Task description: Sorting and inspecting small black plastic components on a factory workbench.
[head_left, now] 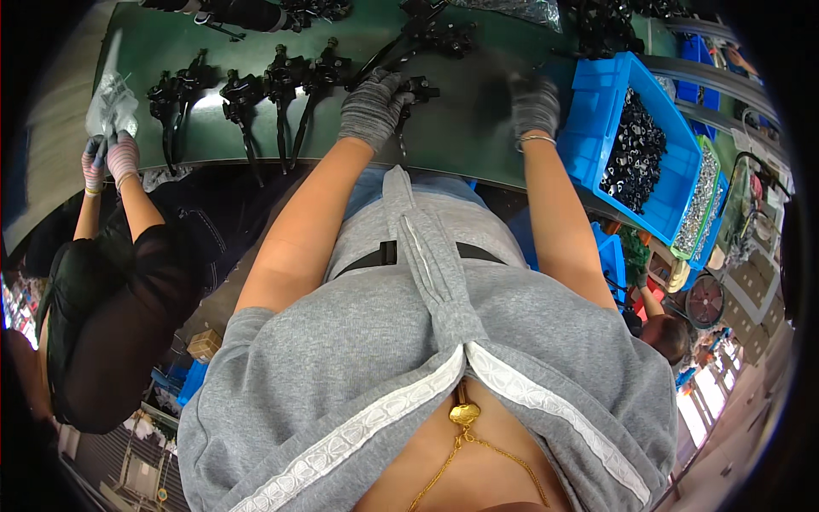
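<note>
My left hand (373,109), in a grey knitted glove, is closed on a black brake lever assembly (420,90) at the near edge of the green table. Its lever points down toward me, and part of the body is hidden by my fingers. My right hand (536,106), gloved alike, is over the table beside a blue bin (589,107); its fingers are smeared by motion. Small black metal clamps (636,154) fill that bin. Several more lever assemblies (284,77) lie in a row left of my left hand.
Further black parts (247,13) lie along the table's (486,128) far side. Left, a co-worker's gloved hands (111,158) hold a clear plastic bag (113,107). Beyond the blue bin stands a green bin of small silvery parts (699,196). Another person (664,337) is at the right.
</note>
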`<control>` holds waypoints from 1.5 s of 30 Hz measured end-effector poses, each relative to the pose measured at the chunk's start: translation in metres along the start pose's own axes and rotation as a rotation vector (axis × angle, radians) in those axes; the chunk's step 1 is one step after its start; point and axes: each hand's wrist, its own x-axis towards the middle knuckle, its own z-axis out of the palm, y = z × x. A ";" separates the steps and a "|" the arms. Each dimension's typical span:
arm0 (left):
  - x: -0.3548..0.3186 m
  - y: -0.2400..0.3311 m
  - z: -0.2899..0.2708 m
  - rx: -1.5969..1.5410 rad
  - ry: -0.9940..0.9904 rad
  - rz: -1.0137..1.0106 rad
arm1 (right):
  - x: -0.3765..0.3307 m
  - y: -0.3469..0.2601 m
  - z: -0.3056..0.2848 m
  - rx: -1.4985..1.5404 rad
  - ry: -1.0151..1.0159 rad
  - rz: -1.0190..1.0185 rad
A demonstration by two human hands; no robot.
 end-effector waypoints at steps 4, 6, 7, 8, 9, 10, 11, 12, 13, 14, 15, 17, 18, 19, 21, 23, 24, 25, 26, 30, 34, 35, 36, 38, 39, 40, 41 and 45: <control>0.003 -0.003 0.005 0.013 0.001 0.030 | 0.010 0.067 0.029 -0.117 0.116 -0.134; 0.003 -0.004 0.004 0.012 -0.003 0.025 | 0.008 0.068 0.034 -0.047 0.115 -0.091; 0.002 -0.005 0.004 0.004 -0.001 0.023 | 0.006 0.066 0.034 0.022 0.114 -0.045; 0.001 -0.006 0.003 -0.004 0.000 0.022 | 0.005 0.065 0.033 0.025 0.112 -0.047; 0.001 -0.006 0.003 -0.001 0.000 0.020 | 0.004 0.064 0.031 0.103 0.104 -0.006; 0.003 -0.005 0.002 -0.021 -0.027 0.000 | 0.005 0.062 0.029 0.181 0.099 0.037; 0.004 -0.003 0.000 -0.041 -0.053 -0.019 | 0.005 0.060 0.026 0.182 0.099 0.037; 0.003 -0.004 0.001 -0.041 -0.053 -0.018 | 0.005 0.058 0.024 0.132 0.078 0.081; 0.003 -0.004 0.002 -0.056 -0.038 -0.002 | 0.007 0.056 0.022 0.079 0.060 0.124; 0.004 -0.004 0.003 -0.073 -0.024 0.014 | 0.009 0.057 0.020 0.078 0.062 0.125; 0.004 -0.005 0.004 -0.076 -0.024 0.017 | 0.011 0.060 0.018 0.036 0.074 0.085; 0.002 -0.006 0.003 -0.063 -0.015 -0.004 | 0.010 0.049 0.008 -0.008 0.080 0.032; 0.002 -0.008 0.003 -0.064 -0.007 -0.016 | 0.009 0.037 -0.002 0.102 0.113 -0.017; 0.002 -0.011 0.005 -0.066 0.008 0.002 | 0.005 0.019 -0.016 0.211 0.143 -0.066; -0.001 -0.013 0.007 -0.070 0.023 0.013 | -0.005 -0.029 -0.039 0.196 -0.045 -0.237; 0.003 -0.005 0.007 -0.103 -0.002 -0.002 | 0.000 -0.047 -0.009 0.255 -0.137 -0.646; 0.001 -0.008 0.005 -0.100 0.010 -0.022 | -0.021 -0.078 -0.020 0.290 -0.118 -0.710; -0.001 -0.008 0.004 -0.113 -0.008 -0.059 | -0.040 -0.109 -0.042 0.322 -0.093 -0.764; -0.002 -0.007 0.004 -0.124 -0.031 -0.087 | -0.042 -0.128 -0.051 0.323 -0.094 -0.768; 0.001 -0.007 0.007 -0.190 -0.033 -0.082 | -0.042 -0.141 -0.045 0.044 -0.336 -0.981; -0.001 -0.010 0.008 -0.229 -0.012 -0.029 | -0.042 -0.136 -0.037 -0.051 -0.132 -1.156; -0.002 -0.009 0.007 -0.234 -0.007 -0.013 | -0.042 -0.139 -0.038 -0.052 -0.133 -1.160; -0.001 -0.008 0.006 -0.235 -0.004 -0.016 | -0.042 -0.142 -0.039 -0.050 -0.205 -1.127; 0.000 -0.008 0.007 -0.255 -0.028 -0.054 | -0.043 -0.145 -0.040 -0.050 -0.275 -1.091; 0.001 -0.008 0.008 -0.256 -0.027 -0.053 | -0.042 -0.145 -0.040 -0.015 -0.300 -1.039; 0.001 -0.009 0.009 -0.241 -0.022 -0.052 | -0.043 -0.147 -0.042 0.021 -0.324 -0.987; 0.001 -0.010 0.010 -0.226 -0.016 -0.051 | -0.044 -0.149 -0.044 0.021 -0.324 -0.987; 0.001 -0.011 0.013 -0.203 -0.020 -0.060 | -0.042 -0.152 -0.053 -0.087 -0.363 -0.989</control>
